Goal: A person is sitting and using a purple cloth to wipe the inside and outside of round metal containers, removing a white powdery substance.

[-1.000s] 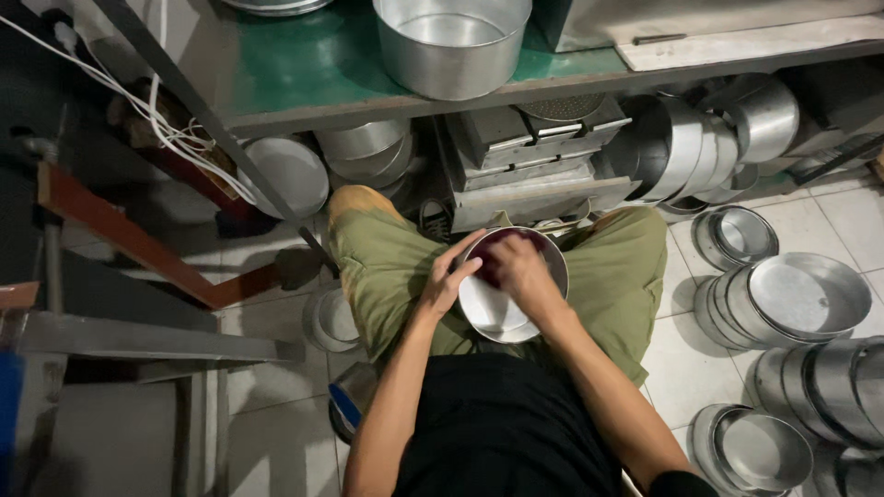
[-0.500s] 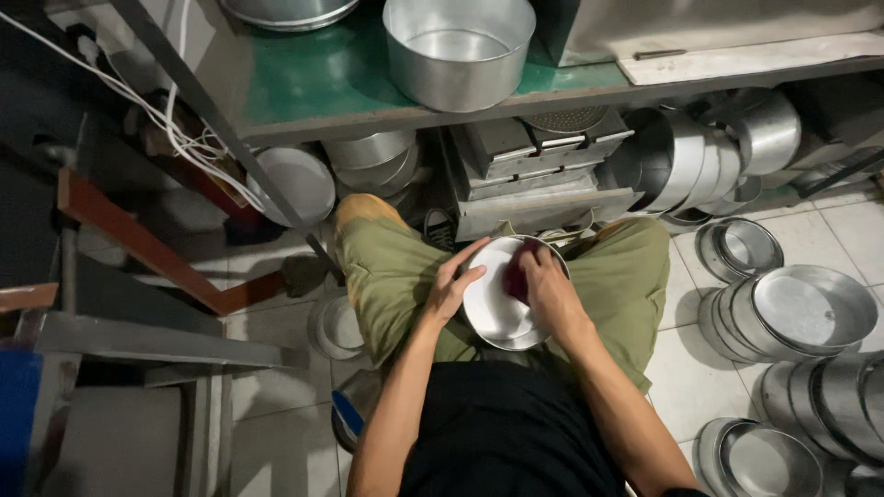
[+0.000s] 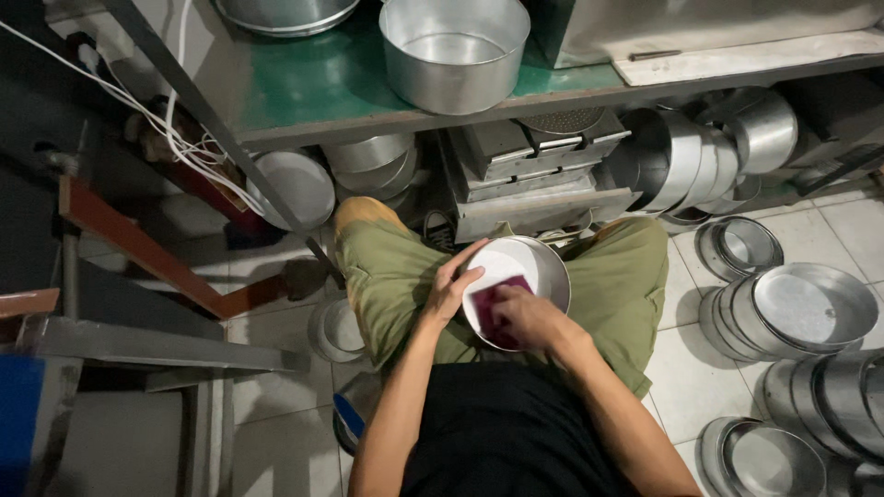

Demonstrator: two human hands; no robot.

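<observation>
Tiled floor among stacked pans, left hand (image 3: 451, 290) gripping round pan (image 3: 539, 267), right hand (image 3: 520, 317) grip closed on maroon pad (image 3: 493, 299)

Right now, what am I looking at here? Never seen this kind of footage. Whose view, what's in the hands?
There is no machine: a person works with two bare hands. The single picture comes from a camera on that person's head, looking down at their lap; they sit with green-trousered knees apart on a white tiled floor.

The left hand grips the rim of a round, shallow metal pan tilted in the lap. The right hand presses a dark red scrubbing pad inside that pan.

Around them: stacks of similar round metal pans on the floor to the right, a deep round metal pot on the green-topped shelf ahead, and rectangular metal tins beneath it.
</observation>
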